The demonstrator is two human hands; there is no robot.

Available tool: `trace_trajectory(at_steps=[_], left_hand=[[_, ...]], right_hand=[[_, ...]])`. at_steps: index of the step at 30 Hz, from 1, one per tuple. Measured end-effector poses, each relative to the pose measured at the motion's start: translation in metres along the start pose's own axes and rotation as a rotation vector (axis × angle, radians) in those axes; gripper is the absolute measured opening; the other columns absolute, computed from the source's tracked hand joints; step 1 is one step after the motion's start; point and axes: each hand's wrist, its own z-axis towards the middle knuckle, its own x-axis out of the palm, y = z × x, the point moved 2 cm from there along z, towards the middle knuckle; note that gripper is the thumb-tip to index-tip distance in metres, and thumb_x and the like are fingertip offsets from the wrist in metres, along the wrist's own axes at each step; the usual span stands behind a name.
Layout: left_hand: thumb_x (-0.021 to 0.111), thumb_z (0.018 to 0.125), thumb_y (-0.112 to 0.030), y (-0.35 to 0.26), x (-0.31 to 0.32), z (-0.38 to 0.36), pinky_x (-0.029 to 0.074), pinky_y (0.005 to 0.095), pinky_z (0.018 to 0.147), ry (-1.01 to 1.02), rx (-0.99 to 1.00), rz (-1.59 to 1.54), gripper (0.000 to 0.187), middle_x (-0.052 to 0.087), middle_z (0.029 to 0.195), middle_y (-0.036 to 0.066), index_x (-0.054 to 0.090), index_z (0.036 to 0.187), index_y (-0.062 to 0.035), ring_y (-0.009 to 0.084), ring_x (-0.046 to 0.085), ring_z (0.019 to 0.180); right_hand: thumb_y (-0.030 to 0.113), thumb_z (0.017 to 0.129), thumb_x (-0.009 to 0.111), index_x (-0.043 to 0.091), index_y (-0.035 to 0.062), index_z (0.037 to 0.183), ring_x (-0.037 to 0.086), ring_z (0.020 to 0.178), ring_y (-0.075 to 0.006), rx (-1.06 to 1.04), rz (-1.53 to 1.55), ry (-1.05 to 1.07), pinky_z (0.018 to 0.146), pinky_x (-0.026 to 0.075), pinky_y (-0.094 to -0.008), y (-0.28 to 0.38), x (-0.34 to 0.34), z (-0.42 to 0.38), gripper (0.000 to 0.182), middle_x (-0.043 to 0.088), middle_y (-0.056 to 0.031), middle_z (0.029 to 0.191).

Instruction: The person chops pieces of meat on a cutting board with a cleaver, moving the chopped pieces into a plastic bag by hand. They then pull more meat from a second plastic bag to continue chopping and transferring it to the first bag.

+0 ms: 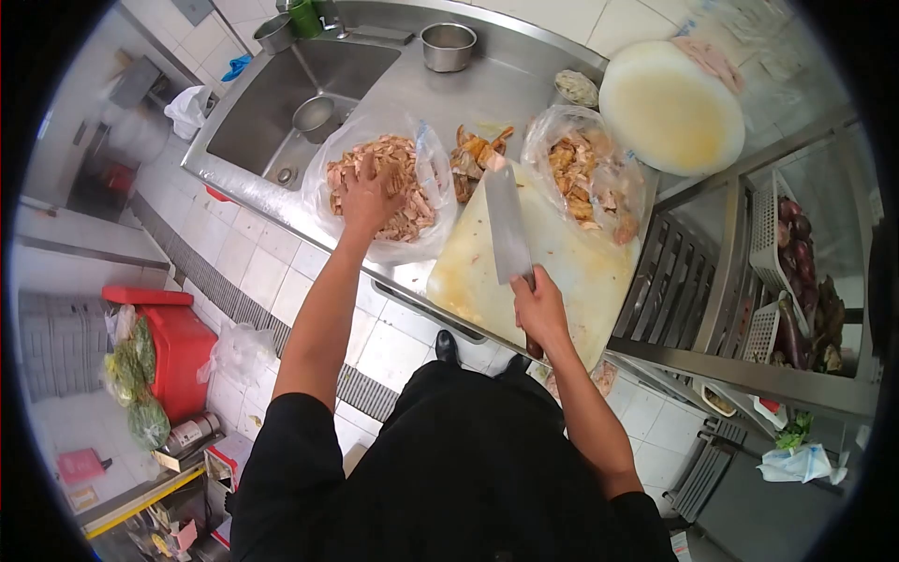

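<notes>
My left hand (371,201) rests with spread fingers on a heap of chopped cooked meat (412,192), which fills a clear plastic bag (435,159) lying open on the steel counter. In my right hand (540,304) is a cleaver (507,225), its handle gripped and its broad blade pointing away from me over the cutting board (468,262). Beyond the blade tip lie larger browned meat pieces (479,150). A second clear bag (623,178) at the board's far right holds more browned meat chunks (576,173).
Left of the meat, a sink (243,140) contains a metal pot (316,117). A metal bowl (449,47) stands at the counter's back. A round white board (670,108) leans at the back right. Close on the right stands a metal rack (740,356) with vegetable baskets (770,244).
</notes>
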Motion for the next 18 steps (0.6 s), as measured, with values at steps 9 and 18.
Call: trace_trajectory(at_steps=[9, 18], left_hand=[[0.072, 0.090, -0.031, 0.049, 0.044, 0.099, 0.057, 0.0457, 0.085, 0.163, -0.059, -0.504, 0.039, 0.076, 0.102, 0.020, 0.075, 0.124, -0.0116, 0.0359, 0.074, 0.095], [0.062, 0.092, -0.026, 0.074, 0.046, 0.029, 0.055, 0.0451, 0.094, 0.158, -0.011, -0.413, 0.035, 0.074, 0.117, 0.015, 0.074, 0.120, -0.0085, 0.0388, 0.069, 0.109]], right_hand=[[0.023, 0.102, 0.063, 0.051, 0.0024, 0.095, 0.053, 0.049, -0.0145, 0.140, 0.107, -0.091, 0.046, 0.046, -0.0338, -0.052, -0.030, -0.024, 0.025, 0.055, -0.0053, 0.065], [0.021, 0.103, 0.061, 0.048, 0.0042, 0.094, 0.050, 0.046, -0.0138, 0.131, 0.200, -0.114, 0.042, 0.044, -0.0312, -0.086, -0.059, -0.040, 0.023, 0.051, -0.0037, 0.061]])
